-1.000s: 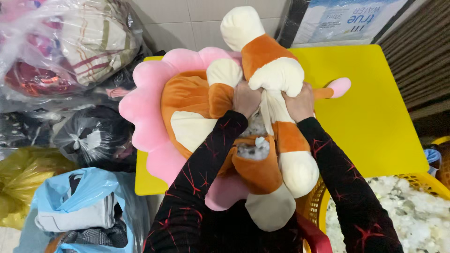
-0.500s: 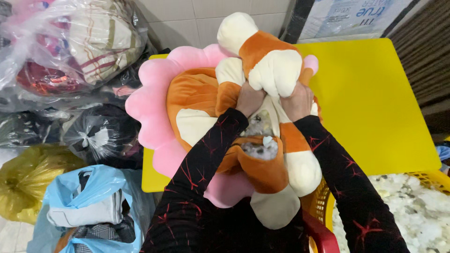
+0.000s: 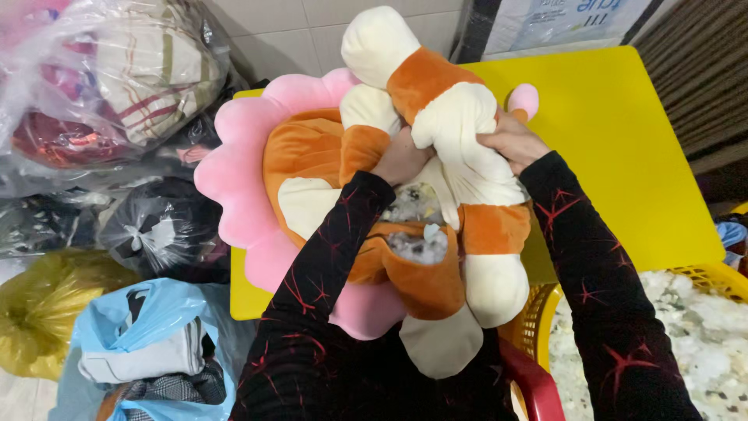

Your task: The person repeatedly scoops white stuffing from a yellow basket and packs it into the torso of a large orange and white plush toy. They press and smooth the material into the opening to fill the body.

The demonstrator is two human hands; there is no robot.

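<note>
One view only, head camera. I log a large orange and cream plush toy (image 3: pixel 436 203) lying on the yellow tabletop (image 3: pixel 623 171), over a pink petal cushion (image 3: pixel 234 179). It looks soft, light and floppy; I judge the limbs the best place to hold it. Left hand (image 3: pixel 401 160) is pushed in at the open seam, fingers hidden, so I cannot tell its grip. Right hand (image 3: pixel 510 140) is closed, pinching cream fabric. Loose stuffing (image 3: pixel 417 245) shows in the opening.
</note>
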